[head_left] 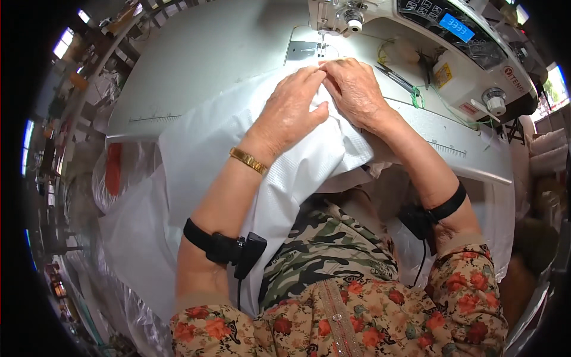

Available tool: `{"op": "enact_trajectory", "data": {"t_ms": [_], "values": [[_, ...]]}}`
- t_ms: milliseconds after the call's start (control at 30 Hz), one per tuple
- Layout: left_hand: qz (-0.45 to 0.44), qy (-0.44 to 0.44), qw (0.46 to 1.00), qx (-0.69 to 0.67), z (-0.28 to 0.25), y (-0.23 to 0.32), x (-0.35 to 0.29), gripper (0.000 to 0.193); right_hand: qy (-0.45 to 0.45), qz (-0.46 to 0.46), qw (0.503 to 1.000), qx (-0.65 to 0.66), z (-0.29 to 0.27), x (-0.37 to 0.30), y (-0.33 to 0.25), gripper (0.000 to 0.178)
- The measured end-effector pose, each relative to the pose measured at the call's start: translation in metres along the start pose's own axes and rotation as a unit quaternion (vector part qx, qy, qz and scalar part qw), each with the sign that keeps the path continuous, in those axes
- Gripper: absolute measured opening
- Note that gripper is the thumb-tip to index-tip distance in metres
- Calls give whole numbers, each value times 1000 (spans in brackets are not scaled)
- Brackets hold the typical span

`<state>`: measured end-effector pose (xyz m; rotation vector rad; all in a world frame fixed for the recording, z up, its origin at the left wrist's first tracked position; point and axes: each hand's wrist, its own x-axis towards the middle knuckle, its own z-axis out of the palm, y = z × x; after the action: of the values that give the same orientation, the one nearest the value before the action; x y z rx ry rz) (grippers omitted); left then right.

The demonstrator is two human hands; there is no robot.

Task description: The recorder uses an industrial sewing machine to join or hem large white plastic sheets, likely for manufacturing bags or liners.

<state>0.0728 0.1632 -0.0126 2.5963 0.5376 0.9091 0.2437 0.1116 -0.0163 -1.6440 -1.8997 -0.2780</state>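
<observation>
A large sheet of white textured fabric (226, 128) lies over the front of the sewing table and hangs down into my lap. Both hands are at its far edge, just in front of the sewing machine's presser foot (322, 50). My left hand (291, 110) rests on the cloth, its fingertips closed together at the edge and its thumb apart. Beside it, my right hand (355, 89) bends its fingers over the same edge, pinching the fabric. The fingertips of the two hands nearly meet. Whether the cloth's edge lies under the foot is hidden by my fingers.
The sewing machine (416, 35) stands at the back right, with a lit blue display (457, 27). Dark tweezers (398, 77) and green thread (415, 95) lie right of my hands. A ruler scale (154, 119) marks the table's front left. Clear plastic (113, 178) hangs at the left.
</observation>
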Motion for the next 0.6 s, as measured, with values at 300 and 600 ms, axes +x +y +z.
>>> {"op": "enact_trajectory", "data": {"t_ms": [300,600], "values": [[-20,-65,997,-33,-11,-18,16,49,-59,37,997,24,-2,4,12,31],[46,24,998,19,0,-18,14,38,-57,-16,997,39,-4,1,17,31]]}}
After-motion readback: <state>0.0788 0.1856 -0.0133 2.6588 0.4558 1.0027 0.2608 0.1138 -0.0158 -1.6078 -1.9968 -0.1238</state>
